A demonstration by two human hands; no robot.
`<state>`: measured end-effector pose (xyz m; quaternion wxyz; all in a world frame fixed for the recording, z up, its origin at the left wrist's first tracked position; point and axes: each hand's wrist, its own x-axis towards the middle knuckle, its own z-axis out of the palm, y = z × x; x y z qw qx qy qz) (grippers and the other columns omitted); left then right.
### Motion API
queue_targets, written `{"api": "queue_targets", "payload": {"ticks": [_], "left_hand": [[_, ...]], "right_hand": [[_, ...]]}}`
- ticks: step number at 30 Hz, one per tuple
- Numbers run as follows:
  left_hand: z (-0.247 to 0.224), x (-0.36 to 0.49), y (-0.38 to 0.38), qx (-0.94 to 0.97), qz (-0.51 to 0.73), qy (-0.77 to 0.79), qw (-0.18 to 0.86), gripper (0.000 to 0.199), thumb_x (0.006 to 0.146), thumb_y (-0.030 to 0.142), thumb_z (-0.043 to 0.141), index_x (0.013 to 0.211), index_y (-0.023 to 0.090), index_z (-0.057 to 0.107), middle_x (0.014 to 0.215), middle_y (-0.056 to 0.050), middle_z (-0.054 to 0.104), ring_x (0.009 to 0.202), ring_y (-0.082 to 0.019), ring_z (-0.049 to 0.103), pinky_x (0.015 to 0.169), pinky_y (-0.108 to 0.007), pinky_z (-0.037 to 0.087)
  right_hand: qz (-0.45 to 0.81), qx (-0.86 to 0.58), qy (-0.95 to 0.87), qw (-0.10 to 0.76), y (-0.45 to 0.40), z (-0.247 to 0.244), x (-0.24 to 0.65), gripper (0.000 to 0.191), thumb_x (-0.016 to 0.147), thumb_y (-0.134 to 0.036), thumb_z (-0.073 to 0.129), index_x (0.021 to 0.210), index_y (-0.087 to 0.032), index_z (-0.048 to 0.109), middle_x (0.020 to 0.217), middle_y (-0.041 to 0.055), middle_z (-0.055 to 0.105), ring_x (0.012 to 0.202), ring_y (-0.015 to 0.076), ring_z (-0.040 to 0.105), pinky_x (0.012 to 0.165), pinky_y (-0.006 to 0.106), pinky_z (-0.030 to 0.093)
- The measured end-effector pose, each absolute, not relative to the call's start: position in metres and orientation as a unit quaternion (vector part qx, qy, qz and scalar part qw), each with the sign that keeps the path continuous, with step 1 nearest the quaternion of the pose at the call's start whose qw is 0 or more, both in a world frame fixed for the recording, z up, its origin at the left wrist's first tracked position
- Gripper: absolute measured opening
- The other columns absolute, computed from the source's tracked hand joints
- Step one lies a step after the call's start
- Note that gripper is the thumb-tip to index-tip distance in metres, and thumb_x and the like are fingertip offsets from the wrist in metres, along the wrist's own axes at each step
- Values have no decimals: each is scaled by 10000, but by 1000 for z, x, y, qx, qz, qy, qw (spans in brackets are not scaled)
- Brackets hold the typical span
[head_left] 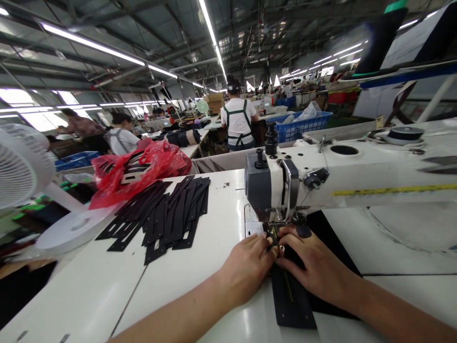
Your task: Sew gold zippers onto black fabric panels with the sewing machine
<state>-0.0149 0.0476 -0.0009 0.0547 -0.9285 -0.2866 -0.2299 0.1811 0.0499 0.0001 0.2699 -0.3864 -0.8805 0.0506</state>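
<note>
A black panel (293,309) with a brass-toothed zipper (287,286) along it lies under the head of a white sewing machine (378,166). My left hand (246,267), fingers bent and closed, pinches the zipper's left side just in front of the presser foot. From the right, my right hand (316,267) grips the same zipper with curved fingers and thumb, beside the needle area. A small metal zipper pull (282,250) shows between my hands. Another flat black piece (330,238) lies partly beneath my right hand. My fingertips partly hide the stitching spot.
Left of the machine, many black slotted strips (174,214) lie heaped on the white table (200,281). Behind them sits a red plastic bag (143,166), near a white fan (24,166). Scissors (442,164) rest on the machine arm. A person (237,116) works ahead, by a blue basket (303,126).
</note>
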Motion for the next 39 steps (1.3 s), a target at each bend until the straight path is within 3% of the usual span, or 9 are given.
{"api": "queue_targets", "payload": {"ticks": [3, 6, 9, 12, 17, 24, 29, 34, 39], "left_hand": [[-3, -16, 37, -923, -244, -289, 65, 217, 931, 180, 413, 1046, 100, 579, 1092, -139, 627, 1073, -239, 581, 914, -413, 504], [-5, -16, 26, -924, -252, -278, 75, 238, 945, 162, 388, 1047, 94, 591, 1111, -130, 638, 1083, -219, 582, 918, -379, 508], [-6, -16, 14, -927, -246, -270, 87, 265, 950, 154, 368, 1070, 67, 587, 1137, -142, 628, 1097, -232, 575, 928, -377, 504], [-3, -16, 3, -930, -234, -274, 76, 282, 947, 150, 356, 1101, 53, 571, 1170, -148, 609, 1126, -248, 553, 952, -381, 486], [1, -18, -3, -923, -225, -312, 25, 323, 905, 174, 433, 1197, 60, 510, 1253, -163, 546, 1204, -252, 483, 1021, -394, 419], [-8, -10, 5, -912, -262, -302, 94, 222, 912, 161, 427, 1035, 88, 597, 1101, -134, 644, 1061, -241, 598, 944, -385, 491], [-15, -7, 10, -896, -303, -289, 146, 246, 923, 135, 385, 948, 92, 626, 1028, -117, 675, 971, -237, 645, 857, -364, 548], [-15, -5, 13, -893, -315, -290, 139, 250, 923, 124, 390, 902, 99, 638, 994, -109, 687, 943, -228, 658, 846, -365, 556], [-9, -5, 20, -894, -324, -283, 125, 258, 924, 101, 388, 883, 88, 643, 960, -111, 693, 910, -225, 668, 839, -370, 560]], "right_hand": [[113, -431, -855, 265, 38, 2, 179, 79, 840, -162, 527, 783, -194, 482, 822, 33, 579, 775, 184, 569, 689, 340, 503], [56, -412, -857, 304, 18, 5, 181, 152, 897, -127, 381, 853, -190, 512, 855, 50, 579, 793, 164, 570, 710, 304, 495], [-93, -331, -890, 299, -4, 5, 187, 213, 901, -277, 425, 1013, -169, 572, 1012, 101, 595, 928, 221, 567, 798, 358, 480], [-168, -305, -899, 265, -22, -2, 190, 404, 835, -452, 512, 1051, -122, 600, 1020, 133, 613, 921, 268, 572, 764, 386, 487], [-130, -328, -897, 269, -30, -10, 186, 315, 811, -365, 560, 1011, -131, 626, 983, 116, 630, 911, 245, 588, 779, 359, 504], [-46, -366, -886, 281, -13, 2, 192, 202, 866, -246, 452, 957, -183, 620, 965, 75, 646, 903, 170, 619, 744, 245, 544], [-160, -365, -881, 253, 10, -9, 201, 435, 865, -242, 433, 1259, -57, 454, 1265, 153, 526, 1132, 245, 530, 833, 372, 543], [-148, -385, -876, 250, 16, -18, 199, 350, 857, -259, 436, 1158, -114, 537, 1222, 121, 568, 1082, 228, 570, 822, 364, 552], [-129, -400, -878, 230, 19, -17, 196, 392, 856, -245, 432, 1208, -92, 512, 1215, 134, 570, 1090, 232, 563, 849, 380, 540]]}}
